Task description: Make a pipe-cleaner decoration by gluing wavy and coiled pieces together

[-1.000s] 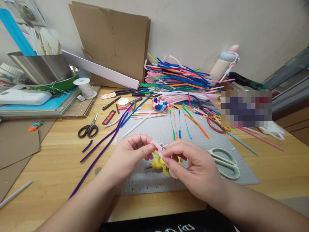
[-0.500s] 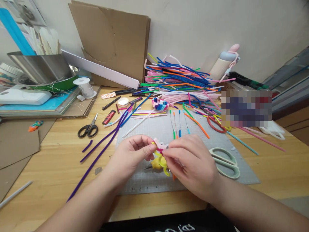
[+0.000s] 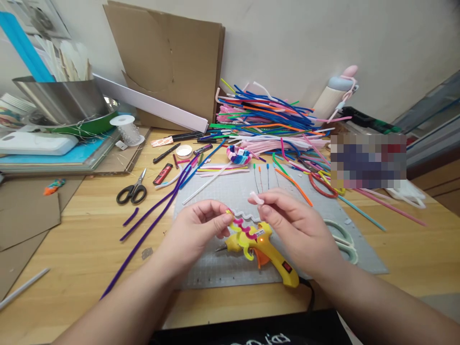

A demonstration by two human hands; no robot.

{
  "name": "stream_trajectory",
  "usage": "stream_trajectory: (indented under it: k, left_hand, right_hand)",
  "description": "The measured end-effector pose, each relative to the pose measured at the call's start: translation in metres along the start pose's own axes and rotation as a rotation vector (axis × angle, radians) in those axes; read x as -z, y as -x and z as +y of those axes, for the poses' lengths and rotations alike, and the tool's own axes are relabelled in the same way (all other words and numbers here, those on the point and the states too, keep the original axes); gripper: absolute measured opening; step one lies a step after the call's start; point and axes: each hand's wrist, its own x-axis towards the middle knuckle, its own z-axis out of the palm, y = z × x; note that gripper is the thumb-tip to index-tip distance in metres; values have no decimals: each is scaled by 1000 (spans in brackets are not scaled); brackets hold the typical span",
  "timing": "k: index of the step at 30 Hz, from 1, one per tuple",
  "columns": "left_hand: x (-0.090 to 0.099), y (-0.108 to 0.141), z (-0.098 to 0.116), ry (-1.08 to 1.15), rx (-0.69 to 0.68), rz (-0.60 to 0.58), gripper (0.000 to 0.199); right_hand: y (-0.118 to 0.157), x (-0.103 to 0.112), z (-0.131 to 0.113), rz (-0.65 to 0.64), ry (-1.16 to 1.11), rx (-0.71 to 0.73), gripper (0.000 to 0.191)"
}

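My left hand (image 3: 203, 223) pinches wavy pipe cleaners at one end. The magenta strand (image 3: 247, 230) and yellow strand (image 3: 247, 251) hang from its fingertips, while a white wavy strand (image 3: 246, 216) stretches toward my right hand (image 3: 300, 225). Between my right thumb and fingers is a short pale pink pipe cleaner piece (image 3: 256, 197); whether the white strand also touches those fingers I cannot tell. Under both hands a yellow hot glue gun (image 3: 278, 261) with a lit orange light lies on the grey cutting mat (image 3: 212, 273).
Green-handled scissors (image 3: 347, 244) lie partly behind my right hand. Black scissors (image 3: 132, 191) and long purple pipe cleaners (image 3: 143, 244) are to the left. A striped coil (image 3: 239, 155) and a heap of pipe cleaners (image 3: 266, 115) lie farther back, before leaning cardboard (image 3: 172, 62).
My right hand has moved away from the left, rightward and slightly up, with the pale pink piece. The wavy strands and glue gun are now uncovered. My left hand stays put.
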Motion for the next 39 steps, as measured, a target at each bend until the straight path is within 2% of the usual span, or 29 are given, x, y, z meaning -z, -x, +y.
stream_trajectory:
  k: [3,9,12,14,19,23,27,39]
  left_hand:
    - [0,0,0,7,6,-1,18]
    - [-1,1,-1,16,17,-28,18]
    - [-2,1,0,35,31,-44,18]
    - [-2,2,1,49,39,-63,17]
    - [-4,3,1,64,48,-88,16]
    - [-4,2,0,55,46,-92,16]
    - [-4,1,-1,49,42,-87,17]
    - [-4,3,0,15,39,-51,20]
  right_hand:
    - [-4,2,-1,-34,-87,-93,19]
    - [-5,4,-2,-122,-305,-157,5]
    - [-4,4,-4,-167,-294,-233,6]
    - [-3,3,-6,-172,-239,-211,5]
    - [-1,-2,-9,-145,-152,-46,4]
    - [3,-7,-7,-91,-101,0,7]
    - [5,-10,-6,-94,-79,51,8]
    - [4,-10,-9,-102,-33,41,9]
